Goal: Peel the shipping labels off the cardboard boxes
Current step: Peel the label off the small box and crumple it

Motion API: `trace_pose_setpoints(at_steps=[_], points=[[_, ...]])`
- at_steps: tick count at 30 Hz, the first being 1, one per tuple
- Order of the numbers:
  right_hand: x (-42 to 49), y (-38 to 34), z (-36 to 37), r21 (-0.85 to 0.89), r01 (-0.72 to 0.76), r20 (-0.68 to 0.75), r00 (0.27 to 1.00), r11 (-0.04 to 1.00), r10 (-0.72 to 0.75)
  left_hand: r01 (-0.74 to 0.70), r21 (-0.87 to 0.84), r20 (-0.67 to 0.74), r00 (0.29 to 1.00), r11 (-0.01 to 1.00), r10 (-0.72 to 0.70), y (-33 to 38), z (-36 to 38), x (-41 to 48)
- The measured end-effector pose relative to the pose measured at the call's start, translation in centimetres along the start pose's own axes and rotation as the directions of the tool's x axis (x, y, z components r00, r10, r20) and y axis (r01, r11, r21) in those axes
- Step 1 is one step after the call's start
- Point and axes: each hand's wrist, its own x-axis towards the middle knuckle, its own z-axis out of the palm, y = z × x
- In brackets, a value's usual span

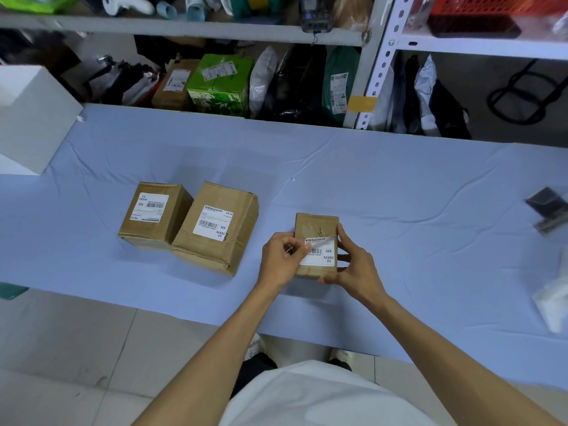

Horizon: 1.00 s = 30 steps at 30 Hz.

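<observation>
At frame centre, the right hand (353,265) is gripping a closed box (316,224) while the left hand (278,256) is pinching the lifted upper-left corner of its label (319,258).

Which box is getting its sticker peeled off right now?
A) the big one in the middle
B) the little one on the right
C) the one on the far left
B: the left hand pinches the lifted corner of the label on the small box, which the right hand holds; the big box and the left box sit untouched with flat labels.
</observation>
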Motion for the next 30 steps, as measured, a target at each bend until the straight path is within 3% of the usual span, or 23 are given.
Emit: trace_pose_setpoints(at_steps=[30], points=[[-0.06, -0.13, -0.12, -0.028, 0.023, -0.019, 1.000, 0.999, -0.024, 0.020, -0.025, 0.009, 1.000, 0.999, -0.020, 0.69, -0.12, -0.37]])
